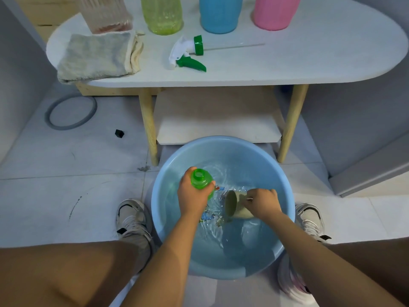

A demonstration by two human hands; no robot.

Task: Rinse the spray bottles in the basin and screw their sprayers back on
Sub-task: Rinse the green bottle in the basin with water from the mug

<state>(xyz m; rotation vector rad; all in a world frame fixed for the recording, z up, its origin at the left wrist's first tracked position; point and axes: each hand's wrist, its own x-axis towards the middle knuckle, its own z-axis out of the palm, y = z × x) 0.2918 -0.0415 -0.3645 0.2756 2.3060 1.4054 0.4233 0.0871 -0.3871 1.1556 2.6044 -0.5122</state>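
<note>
Two hands over blue basin (223, 149). Left hand (194, 196) grasping uncapped green spray bottle (201, 178), upright above water; right hand (263, 202) gripping beige cup (234, 204). Pour slowly into neck. Sprayer (188, 54) mid-worktop.

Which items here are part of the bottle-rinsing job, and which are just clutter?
Job: green bottle in left hand; beige cup in right hand; basin; sprayer; yellow-green, blue, pink bottles.

Lying about: towel; grey ring; black cap.
</note>
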